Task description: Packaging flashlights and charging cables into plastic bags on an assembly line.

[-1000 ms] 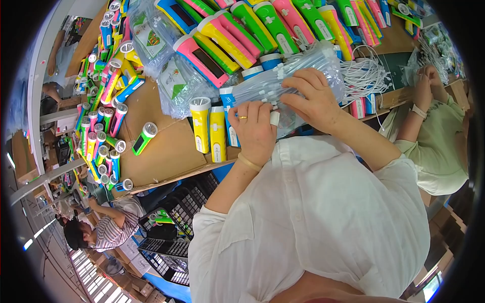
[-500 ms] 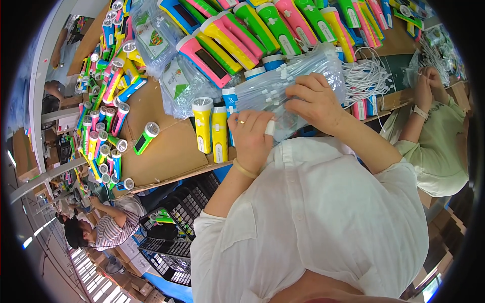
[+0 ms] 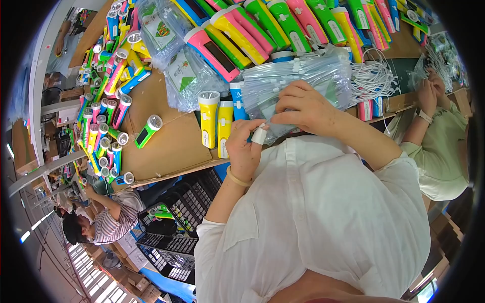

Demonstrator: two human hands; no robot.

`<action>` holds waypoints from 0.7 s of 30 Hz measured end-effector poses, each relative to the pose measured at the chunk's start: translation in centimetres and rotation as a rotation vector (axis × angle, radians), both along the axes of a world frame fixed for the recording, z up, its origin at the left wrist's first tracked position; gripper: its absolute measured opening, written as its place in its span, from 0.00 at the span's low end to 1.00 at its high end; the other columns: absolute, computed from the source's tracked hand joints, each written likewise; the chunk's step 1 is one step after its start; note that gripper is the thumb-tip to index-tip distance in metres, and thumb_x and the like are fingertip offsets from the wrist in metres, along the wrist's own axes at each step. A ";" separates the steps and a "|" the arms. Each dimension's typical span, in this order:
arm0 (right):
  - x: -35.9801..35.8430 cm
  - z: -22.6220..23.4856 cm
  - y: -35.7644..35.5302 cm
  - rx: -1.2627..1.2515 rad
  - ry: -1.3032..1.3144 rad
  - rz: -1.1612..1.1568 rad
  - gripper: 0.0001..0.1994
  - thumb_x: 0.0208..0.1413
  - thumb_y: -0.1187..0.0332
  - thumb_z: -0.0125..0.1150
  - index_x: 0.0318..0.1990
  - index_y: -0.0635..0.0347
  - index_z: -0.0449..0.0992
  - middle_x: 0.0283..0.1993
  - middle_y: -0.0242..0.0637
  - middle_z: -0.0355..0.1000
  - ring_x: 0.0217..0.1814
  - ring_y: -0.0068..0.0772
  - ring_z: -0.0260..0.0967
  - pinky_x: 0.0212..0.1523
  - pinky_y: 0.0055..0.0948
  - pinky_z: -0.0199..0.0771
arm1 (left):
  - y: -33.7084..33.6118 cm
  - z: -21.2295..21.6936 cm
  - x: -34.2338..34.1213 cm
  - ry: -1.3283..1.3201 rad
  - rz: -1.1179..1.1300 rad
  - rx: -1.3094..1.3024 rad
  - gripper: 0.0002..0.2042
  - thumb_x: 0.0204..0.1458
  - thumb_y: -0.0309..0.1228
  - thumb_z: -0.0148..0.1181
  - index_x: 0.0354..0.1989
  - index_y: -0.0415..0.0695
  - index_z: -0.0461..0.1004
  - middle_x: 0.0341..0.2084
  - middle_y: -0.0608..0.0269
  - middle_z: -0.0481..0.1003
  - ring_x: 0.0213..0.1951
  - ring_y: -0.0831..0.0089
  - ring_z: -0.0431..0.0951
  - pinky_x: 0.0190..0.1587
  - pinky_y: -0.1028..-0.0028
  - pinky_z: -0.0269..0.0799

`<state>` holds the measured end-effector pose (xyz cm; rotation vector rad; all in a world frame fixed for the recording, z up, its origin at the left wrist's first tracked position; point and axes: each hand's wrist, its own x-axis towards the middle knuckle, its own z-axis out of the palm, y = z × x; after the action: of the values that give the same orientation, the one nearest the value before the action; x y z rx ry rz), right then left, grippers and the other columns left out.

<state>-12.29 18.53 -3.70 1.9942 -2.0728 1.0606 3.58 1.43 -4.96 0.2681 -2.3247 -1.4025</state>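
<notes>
My left hand [image 3: 246,149] and my right hand [image 3: 303,108] meet over a thick stack of clear plastic bags [image 3: 298,81] at the near edge of the cardboard-covered table [image 3: 166,146]. The left thumb, wrapped in white tape, pinches the lower edge of a bag. My right hand grips the same bag from above, fingers curled over it. Two yellow torches [image 3: 216,123] lie just left of my left hand, with a blue one partly hidden behind it.
Rows of pink, green and yellow torches [image 3: 262,25] fill the table's far side, more lie at the left [image 3: 108,101]. White cables [image 3: 374,78] lie right of the bags. A person in green [image 3: 439,141] works at my right; another sits below left [image 3: 106,222] by black crates [image 3: 177,227].
My hands have shifted slightly on the bag stack; the left hand has dropped a little lower along its edge. Nothing else has moved.
</notes>
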 end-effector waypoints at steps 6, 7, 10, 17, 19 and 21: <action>-0.2 0.8 0.0 0.092 0.124 -0.014 0.09 0.44 0.68 0.62 0.36 0.52 0.76 0.37 0.29 0.70 0.50 0.34 0.69 0.57 0.36 0.67 | -0.3 0.6 -1.7 0.189 -0.163 -0.408 0.09 0.46 0.19 0.66 0.36 0.44 0.80 0.31 0.58 0.77 0.34 0.59 0.73 0.38 0.64 0.69; -0.5 1.1 0.3 0.133 0.191 -0.021 0.07 0.44 0.68 0.62 0.33 0.53 0.76 0.38 0.30 0.70 0.51 0.34 0.68 0.57 0.36 0.67 | -0.7 0.1 -1.8 0.185 -0.184 -0.417 0.10 0.44 0.19 0.66 0.36 0.44 0.80 0.31 0.59 0.76 0.34 0.59 0.73 0.38 0.64 0.69; -2.8 4.4 2.6 0.336 0.246 -0.118 0.08 0.42 0.67 0.69 0.27 0.56 0.75 0.39 0.32 0.71 0.51 0.36 0.68 0.55 0.36 0.68 | -1.3 -0.5 -1.4 0.198 -0.164 -0.384 0.10 0.42 0.18 0.66 0.34 0.44 0.80 0.28 0.61 0.74 0.34 0.59 0.72 0.38 0.63 0.68; -4.5 6.2 -7.4 0.271 0.053 0.102 0.18 0.44 0.70 0.75 0.45 0.58 0.77 0.54 0.38 0.73 0.58 0.45 0.69 0.57 0.42 0.70 | -0.6 0.8 -2.1 0.347 -0.349 -0.547 0.12 0.40 0.22 0.65 0.36 0.44 0.79 0.38 0.63 0.77 0.37 0.63 0.73 0.38 0.66 0.70; -3.7 4.3 -13.6 0.339 0.204 0.295 0.23 0.48 0.71 0.70 0.55 0.53 0.75 0.60 0.36 0.71 0.64 0.40 0.67 0.62 0.40 0.69 | 0.8 1.9 -2.8 0.473 -0.600 -0.627 0.10 0.42 0.25 0.63 0.36 0.44 0.77 0.44 0.65 0.77 0.38 0.68 0.74 0.38 0.68 0.72; -3.0 1.2 -17.8 0.295 0.355 0.390 0.18 0.52 0.72 0.64 0.52 0.52 0.76 0.55 0.34 0.72 0.61 0.38 0.69 0.60 0.37 0.71 | 2.0 2.3 -3.5 0.490 -0.759 -0.596 0.09 0.44 0.27 0.62 0.35 0.44 0.76 0.42 0.65 0.77 0.37 0.70 0.75 0.38 0.68 0.73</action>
<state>-15.33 0.69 -2.51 2.5754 -1.7781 0.3972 0.08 3.46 -2.71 -1.0928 -2.3399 -0.8069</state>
